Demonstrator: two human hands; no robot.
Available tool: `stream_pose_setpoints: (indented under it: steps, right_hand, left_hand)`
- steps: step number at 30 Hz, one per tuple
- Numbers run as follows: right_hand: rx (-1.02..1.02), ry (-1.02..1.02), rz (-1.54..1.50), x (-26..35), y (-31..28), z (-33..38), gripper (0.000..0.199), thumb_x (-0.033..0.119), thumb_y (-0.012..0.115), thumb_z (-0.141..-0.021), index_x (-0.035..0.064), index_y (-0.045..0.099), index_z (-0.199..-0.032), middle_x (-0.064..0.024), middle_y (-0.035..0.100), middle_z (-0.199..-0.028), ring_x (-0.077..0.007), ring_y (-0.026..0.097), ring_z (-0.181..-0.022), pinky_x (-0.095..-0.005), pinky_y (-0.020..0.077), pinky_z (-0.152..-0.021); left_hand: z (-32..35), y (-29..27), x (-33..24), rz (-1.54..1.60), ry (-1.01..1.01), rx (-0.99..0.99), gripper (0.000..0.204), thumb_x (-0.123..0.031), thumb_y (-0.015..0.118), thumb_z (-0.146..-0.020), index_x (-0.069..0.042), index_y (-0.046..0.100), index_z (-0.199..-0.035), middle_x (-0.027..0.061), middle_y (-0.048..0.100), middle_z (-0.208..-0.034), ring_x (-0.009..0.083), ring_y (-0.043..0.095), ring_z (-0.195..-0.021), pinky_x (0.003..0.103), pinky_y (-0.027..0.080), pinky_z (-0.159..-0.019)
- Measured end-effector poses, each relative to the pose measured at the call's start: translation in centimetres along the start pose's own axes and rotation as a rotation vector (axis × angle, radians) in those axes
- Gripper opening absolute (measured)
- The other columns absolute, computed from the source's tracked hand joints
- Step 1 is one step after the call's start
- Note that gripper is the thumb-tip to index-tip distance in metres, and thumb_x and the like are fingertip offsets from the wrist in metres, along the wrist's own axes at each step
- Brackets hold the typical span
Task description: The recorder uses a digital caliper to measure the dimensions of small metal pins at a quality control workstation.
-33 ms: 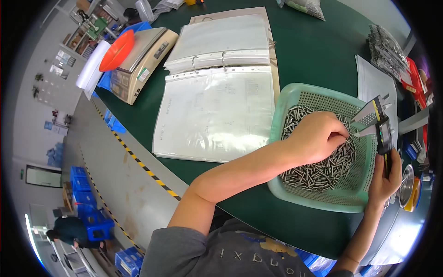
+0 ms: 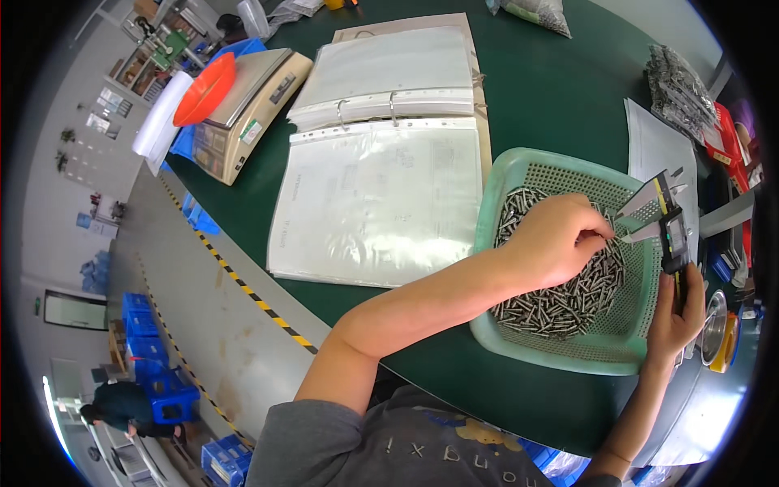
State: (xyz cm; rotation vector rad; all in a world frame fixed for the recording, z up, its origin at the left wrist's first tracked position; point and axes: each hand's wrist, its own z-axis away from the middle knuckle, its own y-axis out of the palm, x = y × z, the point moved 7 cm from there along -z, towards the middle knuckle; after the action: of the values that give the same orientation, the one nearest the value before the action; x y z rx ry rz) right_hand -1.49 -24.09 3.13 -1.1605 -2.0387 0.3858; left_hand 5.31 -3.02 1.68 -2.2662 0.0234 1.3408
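Note:
My right hand (image 2: 677,312) is wrapped round a digital caliper (image 2: 673,237), dark-bodied with silvery jaws, over the right side of a green plastic basket (image 2: 495,203). The caliper's jaws are spread and point left. My left hand (image 2: 564,239) is closed in a pinch, its fingertips right at the lower jaw's tip; what they hold is too small and covered to name. Under the left hand, a heap of small metal pins (image 2: 560,304) covers much of the basket's perforated floor.
An open ring binder (image 2: 373,203) lies left of the basket on the green table (image 2: 560,85). Beyond it stands a weighing scale (image 2: 243,114) with a red bowl (image 2: 204,89). Bagged metal parts (image 2: 680,89) and a metal bowl (image 2: 715,326) are at the right. A person (image 2: 122,406) is far left.

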Motion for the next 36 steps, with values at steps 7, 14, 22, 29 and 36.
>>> stream_pose_setpoints:
  steps: [7,14,22,29,36]
  right_hand:
    - [0.042,-0.115,0.084,3.0,-0.5,-1.8,0.029,0.003,0.068,-0.072,-0.0047,0.057,-0.098,-0.0101,0.055,-0.074,-0.0168,0.050,-0.062,-0.0262,0.0405,-0.056]
    - [0.071,-0.068,-0.030,2.8,-0.7,-1.9,0.031,0.006,0.069,-0.071,-0.0058,0.056,-0.097,-0.0089,0.054,-0.069,-0.0140,0.046,-0.055,-0.0232,0.0376,-0.049]
    - [0.080,-0.077,-0.059,2.9,-0.7,-1.9,0.032,0.007,0.070,-0.070,-0.0051,0.057,-0.096,-0.0093,0.053,-0.067,-0.0150,0.047,-0.052,-0.0233,0.0381,-0.048]
    - [0.058,-0.122,-0.069,3.2,-0.8,-2.0,0.032,0.005,0.069,-0.069,-0.0054,0.057,-0.096,-0.0105,0.054,-0.067,-0.0159,0.050,-0.053,-0.0240,0.0404,-0.048]
    - [0.046,-0.106,-0.056,3.3,-1.2,-1.9,0.033,0.005,0.070,-0.067,-0.0057,0.057,-0.095,-0.0107,0.055,-0.067,-0.0165,0.051,-0.052,-0.0243,0.0413,-0.047]
  left_hand:
    - [-0.5,-0.1,0.9,0.466,-0.190,-0.121,0.020,-0.001,0.063,-0.075,0.000,0.060,-0.094,0.0068,0.061,-0.082,0.0146,0.059,-0.079,0.027,0.049,-0.069]
    - [-0.6,0.0,0.3,0.590,-0.180,-0.051,0.014,-0.001,0.063,-0.076,0.002,0.060,-0.089,0.0066,0.063,-0.086,0.0125,0.060,-0.079,0.026,0.048,-0.075]
    - [-0.5,-0.4,0.0,0.648,-0.165,-0.077,0.013,0.002,0.061,-0.077,0.004,0.061,-0.090,0.0080,0.062,-0.088,0.0132,0.059,-0.081,0.026,0.047,-0.076]
    - [-0.5,-0.9,-0.2,0.566,-0.121,-0.056,0.013,-0.001,0.064,-0.079,0.005,0.061,-0.091,0.0078,0.060,-0.085,0.0128,0.058,-0.078,0.025,0.047,-0.072]
    - [-0.2,-0.8,-0.3,0.580,-0.162,-0.051,0.014,-0.001,0.064,-0.079,0.005,0.061,-0.091,0.0091,0.061,-0.087,0.0126,0.058,-0.077,0.023,0.047,-0.071]
